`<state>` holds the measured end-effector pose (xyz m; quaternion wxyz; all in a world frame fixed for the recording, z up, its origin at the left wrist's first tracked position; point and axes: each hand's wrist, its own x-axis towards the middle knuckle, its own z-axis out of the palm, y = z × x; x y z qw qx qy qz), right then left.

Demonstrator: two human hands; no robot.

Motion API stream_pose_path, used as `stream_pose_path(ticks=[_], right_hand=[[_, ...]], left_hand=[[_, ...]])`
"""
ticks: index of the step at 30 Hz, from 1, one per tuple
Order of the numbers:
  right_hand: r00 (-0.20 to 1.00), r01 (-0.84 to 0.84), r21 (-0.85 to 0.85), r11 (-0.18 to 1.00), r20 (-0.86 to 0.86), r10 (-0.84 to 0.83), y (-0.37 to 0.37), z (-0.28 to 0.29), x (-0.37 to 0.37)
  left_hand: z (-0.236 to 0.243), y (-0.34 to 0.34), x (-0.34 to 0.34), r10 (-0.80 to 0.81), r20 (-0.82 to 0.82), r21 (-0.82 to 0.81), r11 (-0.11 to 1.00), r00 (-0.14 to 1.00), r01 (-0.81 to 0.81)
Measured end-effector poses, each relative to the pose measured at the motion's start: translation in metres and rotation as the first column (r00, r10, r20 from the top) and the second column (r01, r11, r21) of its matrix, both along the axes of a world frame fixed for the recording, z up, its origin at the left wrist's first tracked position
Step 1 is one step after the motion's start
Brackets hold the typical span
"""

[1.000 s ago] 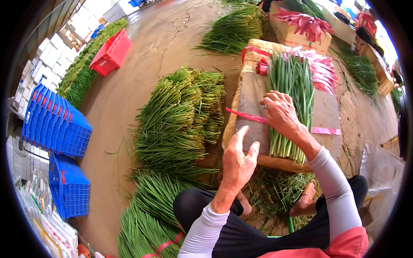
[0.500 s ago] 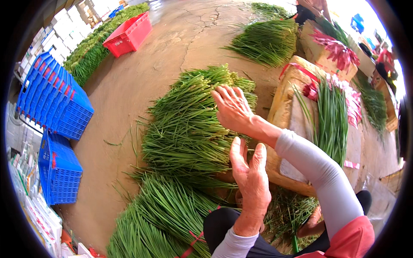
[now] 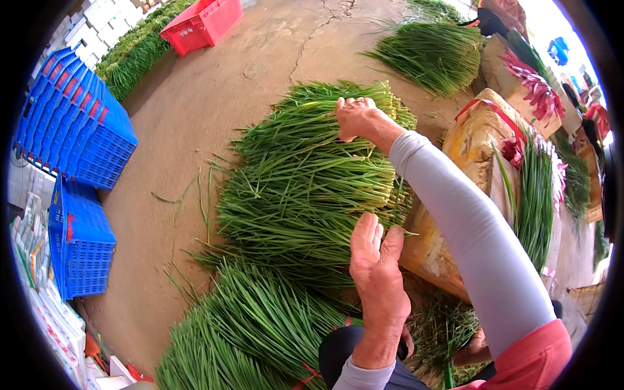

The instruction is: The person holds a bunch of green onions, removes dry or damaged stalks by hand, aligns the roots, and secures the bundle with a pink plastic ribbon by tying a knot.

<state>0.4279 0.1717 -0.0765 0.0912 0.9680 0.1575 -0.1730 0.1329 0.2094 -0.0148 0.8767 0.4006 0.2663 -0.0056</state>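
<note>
A wide heap of garlic chives [image 3: 299, 188] lies on the floor in front of me, its pale cut ends toward the right. At the far part of the heap, my right hand [image 3: 364, 120] is closed, its fingers curled down into the stalks; the fingertips are hidden. My left hand [image 3: 378, 276] hovers by the heap's near right edge, open, with its thumb apart and nothing in it. Bundles of chives [image 3: 260, 325] bound with red ties lie nearer me. On the right, a worn foam block [image 3: 478, 156] with a red strap stands beside a bunch of long green leaves [image 3: 536, 201].
Stacked blue crates [image 3: 78, 120] and another blue crate [image 3: 84, 240] stand at the left. A red crate [image 3: 203, 27] sits far left on the brown floor [image 3: 156, 214]. Another chive heap [image 3: 429, 55] lies far right, near a person [image 3: 506, 14]. Loose trimmings [image 3: 442, 325] lie by my feet.
My right hand has moved up and right relative to the crates, and its spread fingers have curled onto the chives. My left hand stays open. The whole view has shifted slightly.
</note>
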Motion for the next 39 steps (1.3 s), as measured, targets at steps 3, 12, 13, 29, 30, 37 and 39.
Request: stream_pose_path(ticks=[3, 12, 13, 29, 30, 37, 39], right_hand=[[0.994, -0.099, -0.034, 0.995, 0.050, 0.101, 0.003, -0.009, -0.004], [0.765, -0.349, -0.043, 0.936, 0.565, 0.311, -0.001, -0.029, -0.070], [0.680, -0.387, -0.100, 0.917, 0.640, 0.357, -0.007, -0.030, -0.084], [0.922, -0.354, 0.238, 0.905, -0.075, 0.381, -0.020, 0.043, -0.230], [0.926, -0.263, 0.253, 0.931, -0.205, 0.317, -0.017, 0.070, -0.217], [0.954, -0.117, 0.528, 0.841, 0.295, -0.053, 0.029, 0.028, -0.141], [0.941, -0.106, 0.431, 0.896, 0.334, -0.050, 0.033, 0.000, -0.133]], left_hand=[[-0.007, 0.013, 0.013, 0.029, -0.042, -0.029, 0.999, 0.999, -0.031], [-0.054, 0.057, 0.062, 0.101, -0.179, -0.265, 0.953, 0.979, -0.147], [-0.059, 0.061, 0.064, 0.096, -0.175, -0.278, 0.950, 0.980, -0.142], [-0.139, 0.065, 0.070, 0.020, -0.390, -0.364, 0.915, 0.920, -0.174], [-0.140, 0.064, 0.070, 0.032, -0.350, -0.405, 0.896, 0.936, -0.182], [-0.121, 0.058, 0.069, 0.025, -0.349, -0.440, 0.878, 0.937, -0.187], [-0.120, 0.051, 0.068, 0.028, -0.351, -0.466, 0.862, 0.936, -0.200]])
